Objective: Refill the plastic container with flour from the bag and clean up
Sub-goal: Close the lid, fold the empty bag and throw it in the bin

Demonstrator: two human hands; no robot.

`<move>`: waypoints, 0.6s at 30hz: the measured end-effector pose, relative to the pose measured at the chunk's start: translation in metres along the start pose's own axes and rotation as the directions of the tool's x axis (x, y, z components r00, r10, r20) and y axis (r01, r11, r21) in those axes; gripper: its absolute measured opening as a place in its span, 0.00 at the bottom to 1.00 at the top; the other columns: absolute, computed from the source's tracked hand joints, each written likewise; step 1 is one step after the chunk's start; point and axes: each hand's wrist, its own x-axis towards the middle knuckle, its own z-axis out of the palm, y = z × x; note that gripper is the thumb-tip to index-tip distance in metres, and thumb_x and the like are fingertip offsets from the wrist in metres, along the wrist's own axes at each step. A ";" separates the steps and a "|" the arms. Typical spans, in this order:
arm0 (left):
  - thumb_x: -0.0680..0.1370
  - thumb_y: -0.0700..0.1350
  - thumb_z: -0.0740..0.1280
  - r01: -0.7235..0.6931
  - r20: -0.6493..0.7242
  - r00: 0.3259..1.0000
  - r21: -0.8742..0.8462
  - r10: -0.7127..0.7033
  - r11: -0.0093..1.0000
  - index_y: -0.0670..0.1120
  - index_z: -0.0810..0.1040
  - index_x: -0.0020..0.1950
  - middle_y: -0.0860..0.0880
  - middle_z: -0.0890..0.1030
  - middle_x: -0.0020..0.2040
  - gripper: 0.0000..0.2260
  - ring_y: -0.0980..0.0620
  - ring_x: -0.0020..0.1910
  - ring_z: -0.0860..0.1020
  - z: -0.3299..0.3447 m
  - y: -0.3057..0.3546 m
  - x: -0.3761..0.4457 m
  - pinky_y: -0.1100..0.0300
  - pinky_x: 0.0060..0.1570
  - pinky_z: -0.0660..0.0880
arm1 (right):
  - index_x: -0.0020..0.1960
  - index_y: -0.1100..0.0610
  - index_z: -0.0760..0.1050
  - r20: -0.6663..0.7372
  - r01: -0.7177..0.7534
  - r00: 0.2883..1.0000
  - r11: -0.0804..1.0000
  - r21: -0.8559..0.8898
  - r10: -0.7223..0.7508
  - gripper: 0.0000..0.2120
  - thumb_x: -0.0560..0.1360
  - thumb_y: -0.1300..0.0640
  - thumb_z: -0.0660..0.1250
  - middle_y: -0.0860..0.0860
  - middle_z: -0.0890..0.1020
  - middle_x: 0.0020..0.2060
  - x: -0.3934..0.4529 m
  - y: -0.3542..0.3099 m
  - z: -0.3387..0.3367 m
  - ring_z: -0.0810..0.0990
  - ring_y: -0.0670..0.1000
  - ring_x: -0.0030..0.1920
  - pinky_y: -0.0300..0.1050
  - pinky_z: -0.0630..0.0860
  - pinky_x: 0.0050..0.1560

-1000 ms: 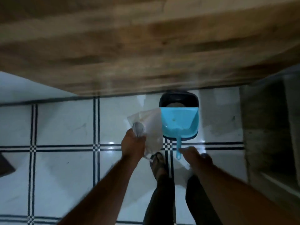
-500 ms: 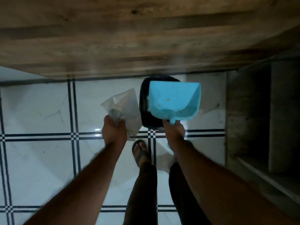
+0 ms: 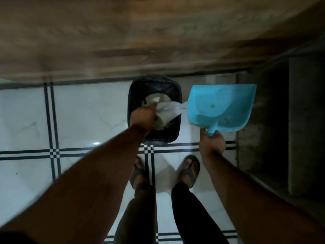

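Observation:
A black-lined trash bin stands on the tiled floor under the wooden counter edge, with pale waste inside. My left hand grips the crumpled whitish flour bag right over the bin's opening. To the right of the bin, my right hand holds the handle of a light blue dustpan, whose scoop faces up and shows a few specks and smears.
The wooden counter overhangs the top of the view. A dark shelf unit stands at the right. White floor tiles with black lines spread to the left. My sandalled feet stand just behind the bin.
My left hand has swung right, bringing the bag from beside the bin to above its opening. The dustpan has moved off the bin to its right side.

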 end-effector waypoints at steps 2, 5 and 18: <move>0.84 0.43 0.66 0.020 -0.018 1.000 0.093 -0.018 0.995 0.43 0.75 0.77 0.38 0.86 0.59 0.20 0.35 0.57 0.85 0.026 -0.009 0.006 0.42 0.54 0.83 | 0.61 0.58 0.83 -0.040 -0.007 0.999 1.000 0.023 0.008 0.20 0.82 0.41 0.69 0.59 0.87 0.54 0.009 0.014 0.001 0.84 0.65 0.59 0.52 0.77 0.57; 0.84 0.41 0.65 0.053 0.003 0.998 0.189 -0.055 0.981 0.41 0.73 0.78 0.37 0.84 0.61 0.21 0.33 0.58 0.83 0.055 -0.017 0.010 0.41 0.55 0.82 | 0.61 0.57 0.84 -0.092 -0.021 0.995 0.993 0.119 0.032 0.19 0.81 0.42 0.70 0.57 0.88 0.51 0.019 0.025 0.001 0.85 0.62 0.56 0.48 0.76 0.54; 0.81 0.42 0.71 -0.154 0.558 0.828 0.133 0.055 0.979 0.52 0.45 0.89 0.43 0.52 0.89 0.45 0.38 0.86 0.56 0.103 -0.009 0.039 0.36 0.82 0.58 | 0.53 0.54 0.82 0.014 0.051 0.999 0.994 0.094 -0.052 0.17 0.80 0.40 0.71 0.49 0.84 0.42 0.024 0.032 0.022 0.85 0.58 0.50 0.49 0.79 0.51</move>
